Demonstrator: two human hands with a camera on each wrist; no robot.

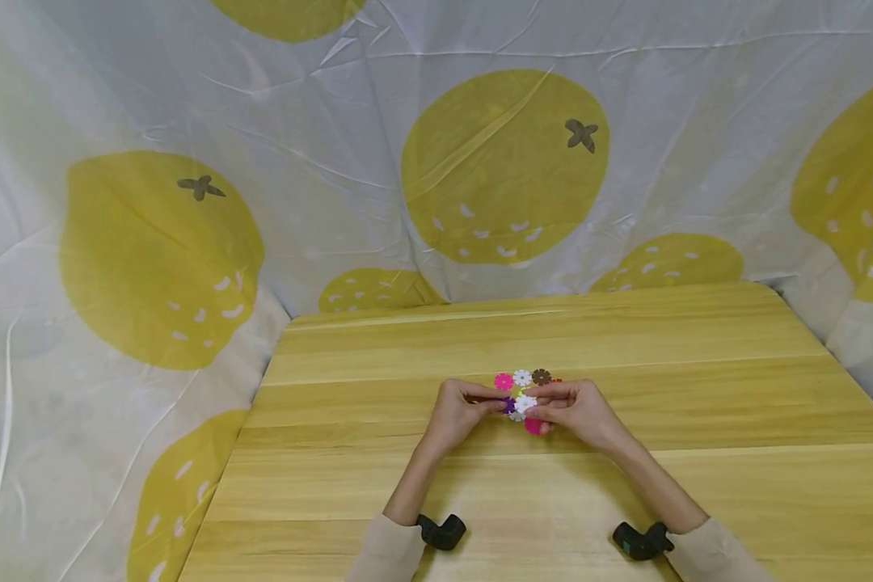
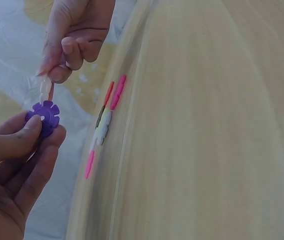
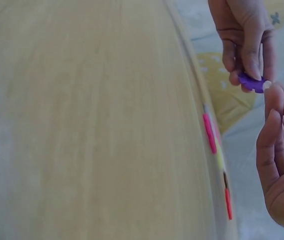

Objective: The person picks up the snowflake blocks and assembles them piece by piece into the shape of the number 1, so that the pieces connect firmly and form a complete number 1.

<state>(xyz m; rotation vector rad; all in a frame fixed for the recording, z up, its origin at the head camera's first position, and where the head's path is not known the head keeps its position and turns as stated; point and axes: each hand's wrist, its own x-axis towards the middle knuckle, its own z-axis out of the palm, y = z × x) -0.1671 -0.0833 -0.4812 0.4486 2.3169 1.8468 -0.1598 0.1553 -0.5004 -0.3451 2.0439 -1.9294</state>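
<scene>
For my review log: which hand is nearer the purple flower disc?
Left: the left hand pinches the purple flower disc; the right hand, opposite, pinches a white disc at the purple one's edge.

A curtained-off tabletop spot, though whether in a home, studio or lab cannot be told: a pale wooden table (image 1: 335, 469) with wrinkled, whitish fabric (image 1: 320, 145) hanging like soft walls behind it and at both sides, printed all over with big yellow lemons (image 1: 505, 178).

A notched purple disc (image 2: 50, 114) meets a white disc (image 2: 44, 91), perhaps interlocked.
</scene>
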